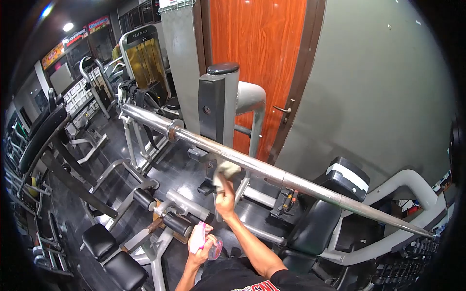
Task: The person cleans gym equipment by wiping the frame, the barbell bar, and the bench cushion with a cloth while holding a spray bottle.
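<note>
Low in the head view, my left hand [203,246] is wrapped round a spray bottle [216,250] with a pink and white top. My right hand [225,200] is closed on a pale cloth [227,170], raised just below a long metal barbell [233,155]. The cloth lies against or very near the bar and the grey upright behind it; exact contact cannot be made out. The bar runs diagonally across the view, from upper left to lower right.
A grey rack post [212,109] stands before an orange wooden door [262,43]. At right is a black padded bench [315,225]. Black roller pads [177,224] and seat pads [124,269] are at lower left. A Plamax machine [143,60] stands farther back.
</note>
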